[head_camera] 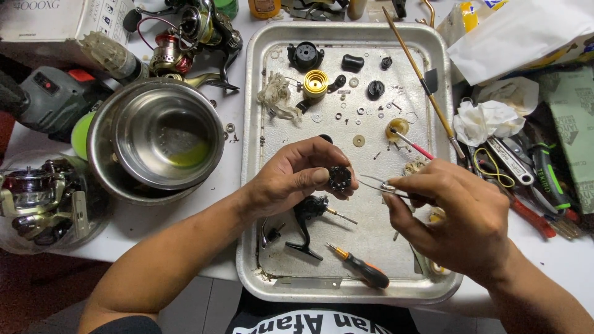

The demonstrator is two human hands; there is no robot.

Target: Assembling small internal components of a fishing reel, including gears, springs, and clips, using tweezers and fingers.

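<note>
picking at a small reel part over the tray.
left hand (291,176) pinched a black toothed part (340,178); right hand (455,216) closed on tweezers (377,184), tips just beside it; a steady, fine aim seemed needed next, above the metal tray (253,185).

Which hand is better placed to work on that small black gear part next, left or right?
Right, probably. The right hand holds the tweezers, whose tips point at the small black gear part. The left hand pinches that part above the metal tray, so it is occupied steadying it.
</note>
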